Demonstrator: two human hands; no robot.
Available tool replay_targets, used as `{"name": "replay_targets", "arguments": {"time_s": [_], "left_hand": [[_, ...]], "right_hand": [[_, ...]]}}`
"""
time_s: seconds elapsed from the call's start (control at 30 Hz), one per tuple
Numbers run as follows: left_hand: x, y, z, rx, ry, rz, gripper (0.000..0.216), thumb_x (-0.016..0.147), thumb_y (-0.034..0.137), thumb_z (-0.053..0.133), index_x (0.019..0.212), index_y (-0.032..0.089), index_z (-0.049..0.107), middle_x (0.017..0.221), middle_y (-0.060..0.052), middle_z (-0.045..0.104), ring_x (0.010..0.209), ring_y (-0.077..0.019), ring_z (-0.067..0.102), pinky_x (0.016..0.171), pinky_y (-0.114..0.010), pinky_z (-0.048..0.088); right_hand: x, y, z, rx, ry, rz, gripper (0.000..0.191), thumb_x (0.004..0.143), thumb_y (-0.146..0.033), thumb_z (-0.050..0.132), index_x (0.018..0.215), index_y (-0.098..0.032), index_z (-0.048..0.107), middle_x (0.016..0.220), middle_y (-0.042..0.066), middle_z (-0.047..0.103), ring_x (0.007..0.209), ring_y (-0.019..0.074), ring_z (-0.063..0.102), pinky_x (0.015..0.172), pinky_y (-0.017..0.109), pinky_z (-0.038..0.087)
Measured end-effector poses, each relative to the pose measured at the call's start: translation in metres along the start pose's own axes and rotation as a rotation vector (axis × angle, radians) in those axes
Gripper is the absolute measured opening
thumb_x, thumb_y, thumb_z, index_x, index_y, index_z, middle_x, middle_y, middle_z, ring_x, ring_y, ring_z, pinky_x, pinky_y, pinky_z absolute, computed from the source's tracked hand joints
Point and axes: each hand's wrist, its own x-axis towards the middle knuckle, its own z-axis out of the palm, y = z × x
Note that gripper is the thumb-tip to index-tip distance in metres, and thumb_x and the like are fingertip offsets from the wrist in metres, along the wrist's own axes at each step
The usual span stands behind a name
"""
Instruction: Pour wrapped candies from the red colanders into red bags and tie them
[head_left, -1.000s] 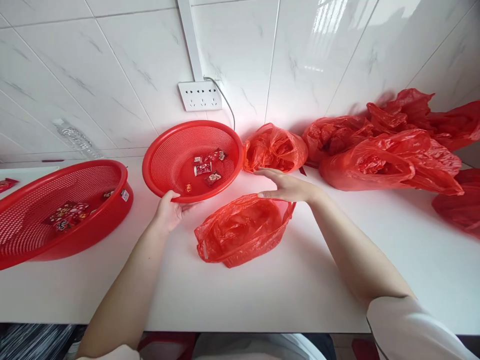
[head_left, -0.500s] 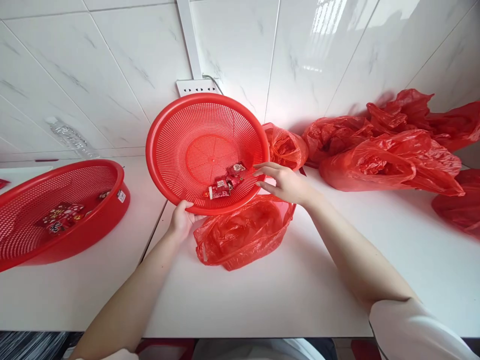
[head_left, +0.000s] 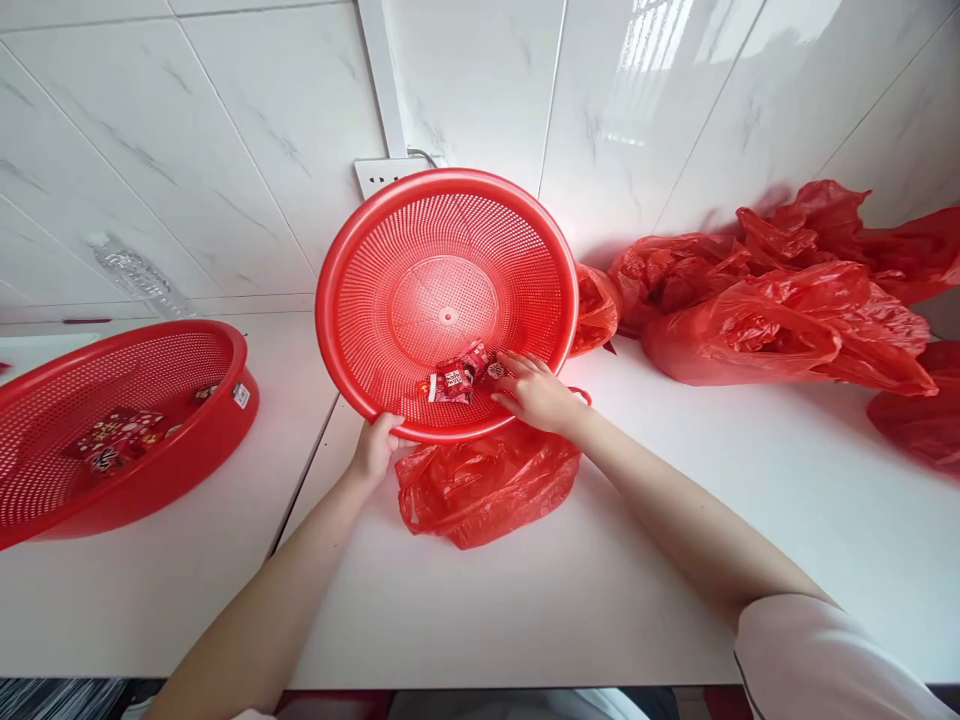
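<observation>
A red plastic basket with mesh sides is tilted towards me above a red plastic bag. My left hand is closed on the basket's lower left rim, thumb over the edge. Inside the basket, several small red wrapped packets lie together near its lower side. Reaching in over the right rim, my right hand has its fingers stretched out beside the packets; its fingertips are at the rightmost one. The bag lies on the white table under the basket, its upper part hidden by the basket.
On the left stands another red basket holding several packets. A clear plastic bottle lies by the tiled wall. Full-looking red plastic bags crowd the right back of the table. A power strip sits behind the basket.
The basket has shifted right and tipped more towards me, with my left hand on its rim. My right hand has moved from the right rim down into the basket beside the packets.
</observation>
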Motion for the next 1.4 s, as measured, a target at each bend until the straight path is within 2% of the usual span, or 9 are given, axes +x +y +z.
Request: {"name": "replay_targets", "arguments": {"time_s": [0.2,0.3,0.37,0.47,0.6,0.73,0.97,1.2,1.4], "left_hand": [[-0.001,-0.002,-0.001,0.003,0.001,-0.006,0.032,0.072,0.028,0.057,0.100,0.014,0.062,0.109,-0.010,0.067,0.100,-0.0307,0.064,0.074,-0.040,0.058],[-0.001,-0.001,0.000,-0.014,0.008,-0.012,0.031,0.071,0.028,0.057,0.099,0.013,0.062,0.107,-0.010,0.068,0.099,-0.0306,0.065,0.074,-0.040,0.058],[-0.001,0.000,0.000,-0.025,0.017,-0.008,0.030,0.071,0.027,0.057,0.097,0.013,0.062,0.105,-0.010,0.069,0.097,-0.0306,0.066,0.074,-0.041,0.058],[-0.001,0.002,0.002,-0.044,0.033,-0.016,0.028,0.070,0.027,0.057,0.093,0.012,0.063,0.101,-0.011,0.069,0.094,-0.0308,0.066,0.074,-0.042,0.058],[0.000,0.004,0.003,-0.085,0.054,-0.054,0.029,0.068,0.026,0.057,0.090,0.010,0.064,0.095,-0.011,0.069,0.092,-0.0305,0.066,0.076,-0.045,0.057],[0.003,0.002,0.002,-0.116,0.071,-0.066,0.028,0.066,0.027,0.057,0.087,0.009,0.065,0.090,-0.010,0.068,0.087,-0.0287,0.066,0.076,-0.046,0.057],[0.004,0.001,0.002,-0.118,0.069,-0.053,0.032,0.067,0.026,0.056,0.093,0.009,0.065,0.087,-0.009,0.067,0.082,-0.0266,0.066,0.074,-0.045,0.057],[0.004,0.000,0.000,-0.092,0.047,-0.037,0.029,0.069,0.026,0.057,0.093,0.010,0.064,0.094,-0.010,0.068,0.090,-0.0284,0.066,0.076,-0.044,0.057],[0.003,0.001,0.001,-0.070,0.042,-0.023,0.031,0.069,0.027,0.056,0.094,0.010,0.063,0.094,-0.010,0.068,0.087,-0.0276,0.067,0.072,-0.042,0.058]], "right_hand": [[-0.002,-0.005,0.003,0.113,-0.051,-0.061,0.061,0.089,-0.052,0.052,0.133,-0.012,0.042,0.124,0.018,0.059,0.119,0.0297,0.054,0.114,0.057,0.016],[-0.001,-0.006,-0.003,0.250,-0.154,-0.227,0.065,0.079,-0.056,0.063,0.129,-0.016,0.050,0.125,0.016,0.058,0.114,0.0291,0.056,0.106,0.051,0.035],[0.000,-0.006,-0.007,0.405,-0.193,-0.267,0.048,0.082,-0.046,0.064,0.121,-0.018,0.058,0.120,0.013,0.061,0.108,0.0251,0.059,0.097,0.042,0.046],[0.002,-0.006,-0.009,0.828,-0.180,-0.136,0.031,0.089,-0.036,0.057,0.114,-0.018,0.061,0.106,0.008,0.068,0.096,0.0189,0.065,0.089,0.035,0.052],[0.004,-0.005,-0.013,1.445,-0.234,0.149,0.038,0.083,-0.041,0.067,0.112,-0.016,0.062,0.096,0.008,0.072,0.085,0.0179,0.070,0.083,0.034,0.057],[0.005,-0.004,-0.021,1.684,-0.255,0.311,0.037,0.077,-0.036,0.074,0.106,-0.014,0.065,0.087,0.009,0.073,0.081,0.0187,0.071,0.078,0.034,0.060],[0.004,-0.003,-0.026,1.606,-0.223,0.260,0.033,0.080,-0.035,0.072,0.104,-0.013,0.066,0.089,0.008,0.073,0.080,0.0166,0.071,0.079,0.032,0.060],[0.005,-0.002,-0.027,1.473,-0.186,0.155,0.026,0.081,-0.035,0.069,0.099,-0.015,0.067,0.086,0.003,0.072,0.074,0.0136,0.069,0.071,0.028,0.059],[0.002,-0.004,-0.028,1.064,-0.226,-0.097,0.030,0.091,-0.037,0.055,0.106,-0.015,0.068,0.097,0.006,0.072,0.083,0.0152,0.067,0.079,0.030,0.054]]}}
